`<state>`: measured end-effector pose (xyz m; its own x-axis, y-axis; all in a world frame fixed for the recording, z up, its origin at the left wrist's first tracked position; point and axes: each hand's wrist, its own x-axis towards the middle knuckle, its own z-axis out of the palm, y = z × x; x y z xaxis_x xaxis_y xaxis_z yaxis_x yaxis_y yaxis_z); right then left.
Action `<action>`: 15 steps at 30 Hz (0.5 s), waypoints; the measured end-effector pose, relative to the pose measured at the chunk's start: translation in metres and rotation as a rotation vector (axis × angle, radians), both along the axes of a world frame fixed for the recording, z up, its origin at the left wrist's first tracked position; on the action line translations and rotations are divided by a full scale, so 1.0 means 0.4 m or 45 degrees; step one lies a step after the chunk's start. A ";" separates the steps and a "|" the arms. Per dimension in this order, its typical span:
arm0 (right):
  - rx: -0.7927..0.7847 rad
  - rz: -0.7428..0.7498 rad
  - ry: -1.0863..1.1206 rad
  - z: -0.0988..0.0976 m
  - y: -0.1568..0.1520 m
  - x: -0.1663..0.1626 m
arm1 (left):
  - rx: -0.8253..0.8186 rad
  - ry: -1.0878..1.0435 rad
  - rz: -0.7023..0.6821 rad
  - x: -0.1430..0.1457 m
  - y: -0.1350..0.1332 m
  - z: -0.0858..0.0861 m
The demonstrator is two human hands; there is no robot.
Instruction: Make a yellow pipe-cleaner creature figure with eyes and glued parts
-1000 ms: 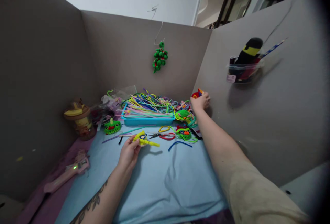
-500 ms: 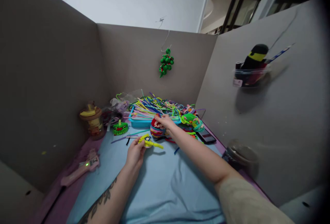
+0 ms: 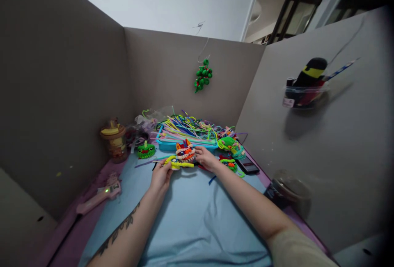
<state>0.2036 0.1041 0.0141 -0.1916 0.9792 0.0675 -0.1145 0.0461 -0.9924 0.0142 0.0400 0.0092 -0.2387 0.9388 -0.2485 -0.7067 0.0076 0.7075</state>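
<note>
My left hand (image 3: 160, 173) pinches a yellow pipe-cleaner piece (image 3: 178, 163) with a round blue-and-white spot and a straight end sticking out to the right. Just behind it sits a red, orange and peach pipe-cleaner animal head (image 3: 185, 151) with pointed ears, partly covered by the yellow piece. The fingers of my right hand (image 3: 205, 157) are closed at the right side of that head. A green pipe-cleaner frog head (image 3: 145, 150) lies to the left, and a green and orange figure (image 3: 228, 163) lies right of my right hand.
A blue tray (image 3: 166, 147) heaped with pipe cleaners stands at the back. A pink glue gun (image 3: 97, 200) with a lit green light lies left, near a lidded cup (image 3: 113, 142). At right are a phone (image 3: 248, 166) and a jar (image 3: 289, 191). Grey panels (image 3: 172, 62) enclose the table.
My right hand has turned the animal head from its striped side to its eared front, shifting it slightly left, and now grips its right side. My left hand still holds the yellow piece.
</note>
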 end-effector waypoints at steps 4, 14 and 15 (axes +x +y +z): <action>0.234 0.188 -0.056 -0.038 -0.009 -0.019 | 0.029 0.016 -0.052 0.002 -0.001 0.003; 0.236 -0.473 -0.279 -0.034 0.002 -0.198 | 0.057 0.053 0.251 -0.051 -0.009 0.035; 0.214 -0.512 -0.266 -0.037 0.003 -0.212 | 0.058 0.050 0.275 -0.055 -0.009 0.038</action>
